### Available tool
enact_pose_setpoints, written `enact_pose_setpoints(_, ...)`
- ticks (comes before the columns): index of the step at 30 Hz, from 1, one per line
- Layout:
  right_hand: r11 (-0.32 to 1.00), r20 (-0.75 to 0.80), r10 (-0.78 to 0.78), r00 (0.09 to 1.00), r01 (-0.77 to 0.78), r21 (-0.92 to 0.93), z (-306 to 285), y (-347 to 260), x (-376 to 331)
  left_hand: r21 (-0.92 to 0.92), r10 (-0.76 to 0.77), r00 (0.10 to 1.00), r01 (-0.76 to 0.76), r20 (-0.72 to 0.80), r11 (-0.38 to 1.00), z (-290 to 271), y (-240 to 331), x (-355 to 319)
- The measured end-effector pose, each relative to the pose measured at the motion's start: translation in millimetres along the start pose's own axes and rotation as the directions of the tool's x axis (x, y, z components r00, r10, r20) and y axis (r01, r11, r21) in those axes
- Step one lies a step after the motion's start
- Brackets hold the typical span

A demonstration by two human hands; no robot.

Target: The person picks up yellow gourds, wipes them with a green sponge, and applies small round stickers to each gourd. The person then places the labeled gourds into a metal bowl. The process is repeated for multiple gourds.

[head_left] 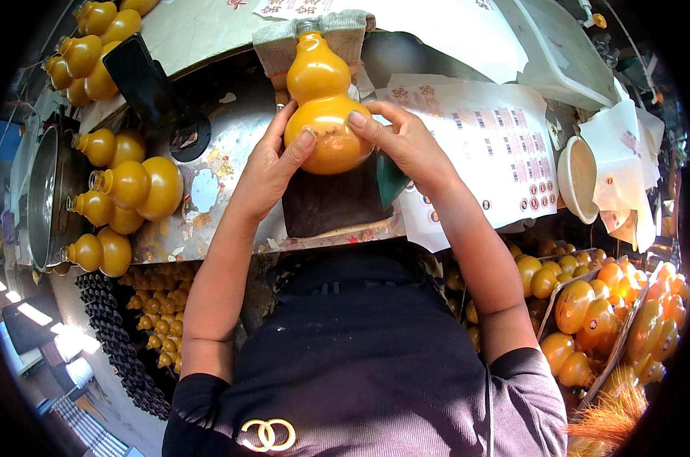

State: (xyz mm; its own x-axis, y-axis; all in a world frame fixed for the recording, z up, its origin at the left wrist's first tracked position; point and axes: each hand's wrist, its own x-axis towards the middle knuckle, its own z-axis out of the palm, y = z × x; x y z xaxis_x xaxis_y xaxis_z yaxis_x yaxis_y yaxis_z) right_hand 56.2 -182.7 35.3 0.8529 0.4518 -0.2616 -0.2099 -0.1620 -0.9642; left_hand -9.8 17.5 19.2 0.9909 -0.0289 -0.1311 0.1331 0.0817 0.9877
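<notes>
A glossy amber gourd-shaped bottle (320, 68) lies in front of me with its clear neck pointing away. Its neck end rests on a folded grey cloth (272, 47), and the wide lower bulb is above a dark pad (326, 209). My left hand (272, 164) grips the bulb's left side, thumb on top. From the other side my right hand (406, 145) holds the same bulb, its thumb pressed on the upper surface. A faint mark shows on the bulb between the thumbs. Beside my right hand sits a dark green piece (391, 181), next to a white sheet of stickers (466, 122).
Several similar bottles (128, 185) stand at the left, near a black stand (143, 76) and a round metal pan (46, 190). At the right are a pale bowl (578, 179), a translucent bin (569, 65) and boxes of gourd bottles (596, 320). More bottles (162, 305) sit below the table's left side.
</notes>
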Motion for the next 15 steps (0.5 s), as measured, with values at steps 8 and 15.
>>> enact_pose_setpoints(8, 0.994, 0.030, -0.013, 0.999, 0.010, 0.111, -3, 9, 7, -0.092, -0.023, 0.999, 0.026, 0.042, 0.995, -4, -2, 0)
enact_pose_setpoints(15, 0.961, 0.082, 0.103, 0.991, -0.120, 0.249, -12, 23, 6, -0.055, 0.009, 1.000, -0.009, 0.007, 0.998, -14, -14, 1)
